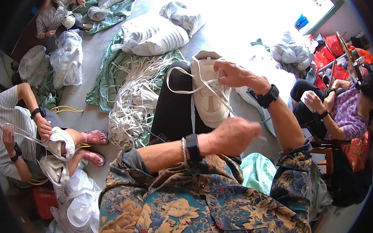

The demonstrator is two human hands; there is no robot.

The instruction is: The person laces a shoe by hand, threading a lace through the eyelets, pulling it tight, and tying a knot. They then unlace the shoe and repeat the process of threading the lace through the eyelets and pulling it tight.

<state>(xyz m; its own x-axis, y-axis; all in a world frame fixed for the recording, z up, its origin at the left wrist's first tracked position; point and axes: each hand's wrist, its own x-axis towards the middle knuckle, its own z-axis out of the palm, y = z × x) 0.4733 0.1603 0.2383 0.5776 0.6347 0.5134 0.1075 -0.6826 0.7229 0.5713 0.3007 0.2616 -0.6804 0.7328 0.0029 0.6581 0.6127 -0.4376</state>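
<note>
A cream-white sneaker (213, 104) rests on my black-trousered lap, its toe toward me and its heel opening away. A white shoelace (179, 91) is partly threaded through it, with one loop hanging out to the left. My left hand (236, 136) is closed in front of the toe, slightly blurred, gripping a stretch of lace that runs down from the shoe. A pale lace end pokes out beyond its fingers. At the sneaker's right side, my right hand (239, 78) has its fingers curled against the upper near the eyelets; what lies under the fingertips is hidden.
Left of my lap, a heap of loose white laces (131, 102) lies on green sheeting (99, 93). Bagged white shoes (152, 36) stand beyond. One person (16, 125) at left handles laced shoes; another (338, 108) sits at right, a third (59, 17) far left.
</note>
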